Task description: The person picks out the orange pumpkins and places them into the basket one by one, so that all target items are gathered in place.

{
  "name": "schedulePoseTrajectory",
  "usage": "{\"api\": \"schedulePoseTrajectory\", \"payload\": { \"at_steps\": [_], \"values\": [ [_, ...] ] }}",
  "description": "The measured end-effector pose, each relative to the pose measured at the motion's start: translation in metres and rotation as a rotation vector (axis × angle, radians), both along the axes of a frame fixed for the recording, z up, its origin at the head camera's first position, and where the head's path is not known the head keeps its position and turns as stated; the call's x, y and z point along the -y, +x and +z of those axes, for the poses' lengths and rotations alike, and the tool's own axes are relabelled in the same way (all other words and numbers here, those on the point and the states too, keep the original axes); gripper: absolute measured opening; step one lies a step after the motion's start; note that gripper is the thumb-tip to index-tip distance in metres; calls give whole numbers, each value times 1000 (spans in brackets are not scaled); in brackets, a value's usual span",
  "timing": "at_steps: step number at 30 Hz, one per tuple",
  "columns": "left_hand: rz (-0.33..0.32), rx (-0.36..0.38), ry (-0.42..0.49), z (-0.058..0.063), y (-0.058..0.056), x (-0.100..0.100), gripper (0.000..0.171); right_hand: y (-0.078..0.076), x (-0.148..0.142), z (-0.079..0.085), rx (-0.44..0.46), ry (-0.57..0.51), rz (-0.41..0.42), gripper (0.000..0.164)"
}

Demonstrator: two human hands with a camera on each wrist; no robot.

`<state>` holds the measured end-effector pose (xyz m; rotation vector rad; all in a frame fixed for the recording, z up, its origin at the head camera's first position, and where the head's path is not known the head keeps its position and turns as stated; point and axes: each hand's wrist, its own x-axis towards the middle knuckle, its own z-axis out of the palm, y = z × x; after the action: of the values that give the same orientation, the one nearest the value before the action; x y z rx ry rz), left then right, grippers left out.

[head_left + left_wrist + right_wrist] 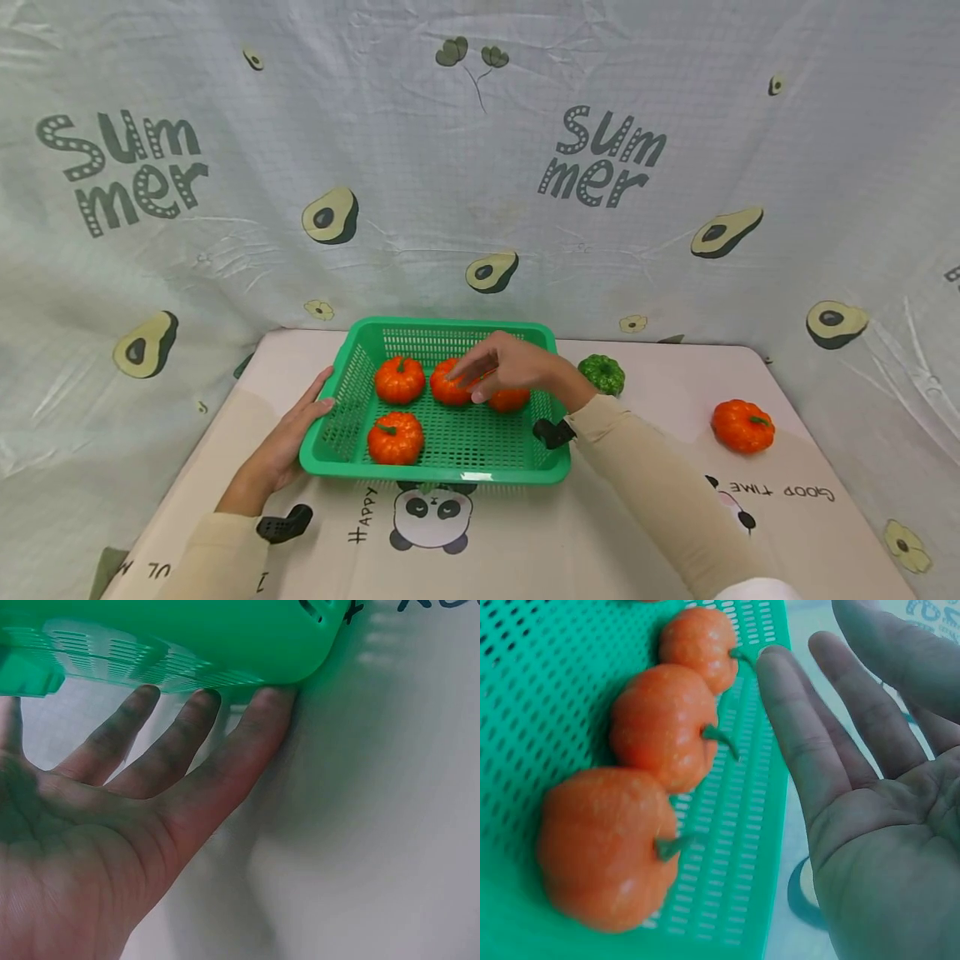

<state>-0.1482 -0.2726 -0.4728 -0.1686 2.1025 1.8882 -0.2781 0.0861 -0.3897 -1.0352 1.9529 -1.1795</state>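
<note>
A green plastic basket [435, 474] with slotted walls holds several small orange pumpkins. Three of them stand in a row along its back: a left one [400, 381], a middle one [450, 385] and a right one [510, 400]. Another pumpkin [395, 438] sits at the front left. My left hand [288, 433] touches the basket's left side, its extended fingers [176, 746] against the outer wall. Over the back row hovers my right hand [510, 367], partly covering the middle and right pumpkins. Its palm [900, 862] holds nothing in the right wrist view.
To the right of the basket, close to the back edge, is a green pumpkin-shaped vegetable [602, 375]. One more orange pumpkin [742, 426] lies on the table [600, 542] farther right. A printed cloth [420, 167] hangs behind.
</note>
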Motion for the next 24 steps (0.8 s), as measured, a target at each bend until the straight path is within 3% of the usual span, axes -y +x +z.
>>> {"api": "schedulePoseTrajectory", "payload": {
  "at_steps": [7,14,24],
  "values": [
    [-3,-4,-3,1,0,0,68,-4,-22,-1,-33,-54,4,40],
    [5,-5,-23,2,1,0,67,-4,-40,2,-33,8,-67,37],
    [-5,-3,-8,2,2,-1,68,-9,-75,0,-11,6,-116,39]
  ]
}}
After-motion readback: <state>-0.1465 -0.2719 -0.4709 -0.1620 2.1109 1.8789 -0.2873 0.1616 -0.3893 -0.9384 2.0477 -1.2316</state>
